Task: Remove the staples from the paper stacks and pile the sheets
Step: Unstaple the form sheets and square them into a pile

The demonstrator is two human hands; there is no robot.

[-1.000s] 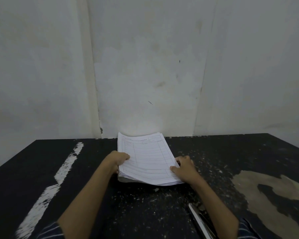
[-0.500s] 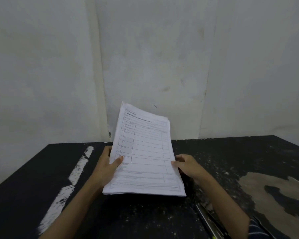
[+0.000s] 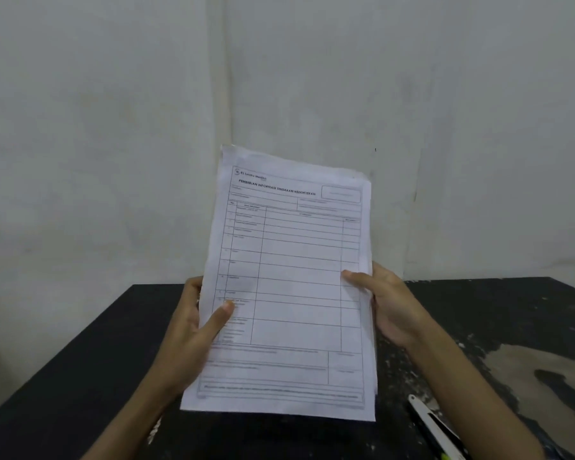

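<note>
You've lifted the paper stack (image 3: 289,287) off the table (image 3: 80,376), face toward you, left hand (image 3: 193,330) and right hand (image 3: 392,303) each pinching a side edge; looks like staple-hunting, so next find the stapled corner.

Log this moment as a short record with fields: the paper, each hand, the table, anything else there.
paper stack: printed form on top, held upright above the table
left hand: grips the stack's left edge, thumb on the front sheet
right hand: grips the right edge, thumb on the front sheet
table: black, scuffed, pale patches
tool: white and black, lies on the table, lower right, untouched
</note>
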